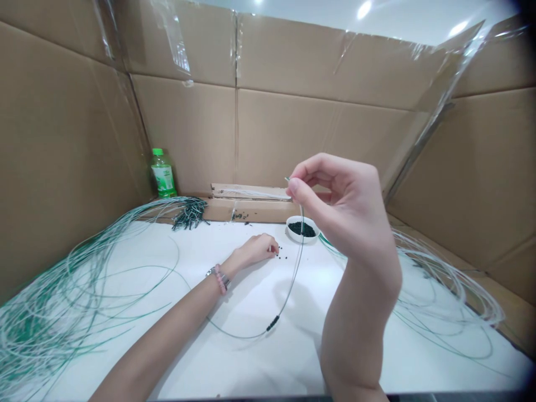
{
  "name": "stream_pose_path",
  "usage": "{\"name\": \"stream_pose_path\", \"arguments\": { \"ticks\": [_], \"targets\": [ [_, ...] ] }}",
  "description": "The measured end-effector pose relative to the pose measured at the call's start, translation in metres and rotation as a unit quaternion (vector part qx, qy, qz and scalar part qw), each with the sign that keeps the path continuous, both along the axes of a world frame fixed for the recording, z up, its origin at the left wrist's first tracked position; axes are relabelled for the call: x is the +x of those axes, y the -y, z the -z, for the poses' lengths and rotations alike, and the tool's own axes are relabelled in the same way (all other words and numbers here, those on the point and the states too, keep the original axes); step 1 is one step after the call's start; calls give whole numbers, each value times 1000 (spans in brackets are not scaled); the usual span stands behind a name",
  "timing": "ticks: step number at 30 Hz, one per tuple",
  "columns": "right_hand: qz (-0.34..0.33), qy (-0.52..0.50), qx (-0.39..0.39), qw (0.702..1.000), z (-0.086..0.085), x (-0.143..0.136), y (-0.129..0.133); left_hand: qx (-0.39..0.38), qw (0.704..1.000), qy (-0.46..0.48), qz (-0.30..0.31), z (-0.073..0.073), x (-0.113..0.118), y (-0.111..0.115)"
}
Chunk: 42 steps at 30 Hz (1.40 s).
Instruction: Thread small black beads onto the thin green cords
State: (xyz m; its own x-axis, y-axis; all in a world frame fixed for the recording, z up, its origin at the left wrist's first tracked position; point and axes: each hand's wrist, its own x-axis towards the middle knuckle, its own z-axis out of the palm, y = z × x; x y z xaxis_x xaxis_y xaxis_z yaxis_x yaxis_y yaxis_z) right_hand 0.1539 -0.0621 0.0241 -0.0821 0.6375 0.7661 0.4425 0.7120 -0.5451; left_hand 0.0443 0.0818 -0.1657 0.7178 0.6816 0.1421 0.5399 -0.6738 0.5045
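Held up in the air, my right hand [343,206] pinches the tip of a thin green-and-white cord [298,262] between thumb and forefinger. The cord hangs down in a curve and runs left across the white table, with a short row of black beads [273,322] threaded on its low part. My left hand [256,248] rests on the table with its fingers curled together. Several loose black beads [286,258] lie by its fingertips; whether a bead is between them I cannot make out. Behind them stands a white bowl [288,230] full of tiny black pieces.
Long green and white cords [46,301] pile up on the left, their black-beaded ends [190,213] bunched at the back. More cords [456,279] loop on the right. A green-capped bottle [163,176] stands in the back left corner. Cardboard walls [293,128] surround the table [251,368].
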Motion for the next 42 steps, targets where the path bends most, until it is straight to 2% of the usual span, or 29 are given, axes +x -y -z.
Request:
{"name": "stream_pose_path", "arguments": {
  "ticks": [9, 12, 15, 18, 21, 22, 23, 25, 30, 36, 42],
  "targets": [
    [2, 6, 6, 1000, 0, -2, 4, 6, 992, 129, -14, -4, 5, 20],
    [3, 7, 7, 1000, 0, -2, 5, 15, 979, 202, -25, -16, 7, 21],
    [1, 1, 10, 1000, 0, -2, 5, 31, 954, 295, -36, -45, 4, 14],
    [9, -5, 21, 1000, -1, -3, 4, 54, 911, 406, -49, -87, -8, 14],
    [26, 2, 35, 999, -1, -5, 5, 87, 854, 510, -53, -126, -24, 31],
    [30, 7, 40, 999, -1, -7, 5, 92, 820, 564, -26, -135, -28, 39],
    [34, 12, 46, 998, 0, -9, 6, 94, 797, 596, -3, -143, -32, 48],
    [38, 17, 54, 998, 1, -14, 8, 96, 774, 625, 32, -152, -35, 65],
    [24, 10, 67, 997, 4, -25, 15, 94, 774, 621, 80, -157, -35, 86],
    [28, 12, 76, 997, 5, -28, 19, 75, 764, 630, 116, -159, -36, 87],
    [40, 19, 87, 995, 5, -28, 19, 66, 779, 615, 107, -160, -38, 89]
  ]
}}
